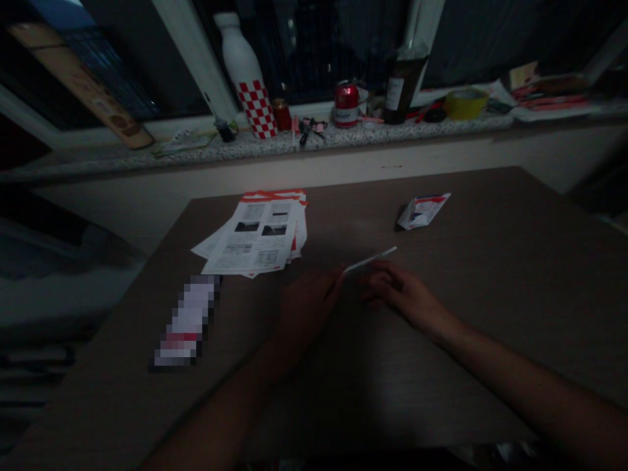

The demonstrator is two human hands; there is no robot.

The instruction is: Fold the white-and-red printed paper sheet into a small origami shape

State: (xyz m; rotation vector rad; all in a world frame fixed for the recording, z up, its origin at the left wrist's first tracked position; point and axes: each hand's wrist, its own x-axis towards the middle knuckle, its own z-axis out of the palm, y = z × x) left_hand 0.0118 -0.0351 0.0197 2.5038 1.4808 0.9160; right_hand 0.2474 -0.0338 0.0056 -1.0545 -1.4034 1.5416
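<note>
A thin white sheet of paper (369,260) shows nearly edge-on above the table, slanting up to the right. Its left end is pinched in my left hand (309,301), whose fingers are dark and partly hidden. Just below the paper's right part is my right hand (400,293), with fingers loosely bent and somewhat apart. Whether its index finger touches the paper is hard to see. Beyond, to the right, stands a small folded paper piece (424,211) in white, red and blue. To the left lies a stack of printed sheets (260,239) with red-orange edges.
A blurred-out phone-like slab (189,320) lies on the wooden table (495,261) at left. Along the granite windowsill (196,152) stand a checkered white bottle (248,78), a red can (346,104), a dark bottle (398,91) and yellow tape (466,104). The room is dim.
</note>
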